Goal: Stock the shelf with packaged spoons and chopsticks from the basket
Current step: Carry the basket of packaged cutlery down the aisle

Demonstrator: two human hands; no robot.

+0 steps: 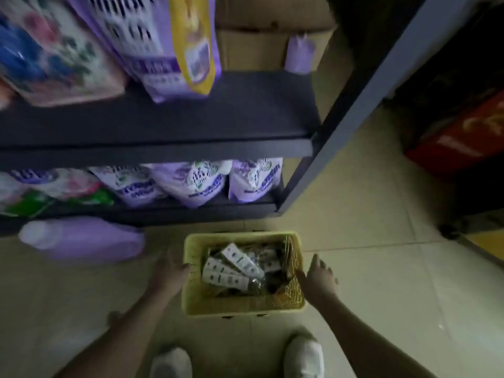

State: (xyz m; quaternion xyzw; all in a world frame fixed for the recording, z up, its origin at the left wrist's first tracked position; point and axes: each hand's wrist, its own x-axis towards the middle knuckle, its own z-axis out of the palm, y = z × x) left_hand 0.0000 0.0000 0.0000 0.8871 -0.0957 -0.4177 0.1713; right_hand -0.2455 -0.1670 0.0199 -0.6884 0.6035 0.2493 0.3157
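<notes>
A yellow plastic basket (240,308) stands on the tiled floor in front of my feet. Inside lie several white-labelled packets of spoons and chopsticks (234,264), piled loosely. My left hand (170,271) rests against the basket's left wall, fingers spread. My right hand (319,276) hovers by the basket's right rim, fingers apart, holding nothing. The dark shelf (174,151) rises just behind the basket; its upper board has a bare stretch on the right.
Purple and floral detergent bags (196,184) fill the lower shelf, and larger bags (152,50) stand on the upper board's left. A purple bottle (81,238) lies on the floor at left. Cardboard boxes (253,47) sit behind. A grey post (362,99) and a red box (463,143) stand at right.
</notes>
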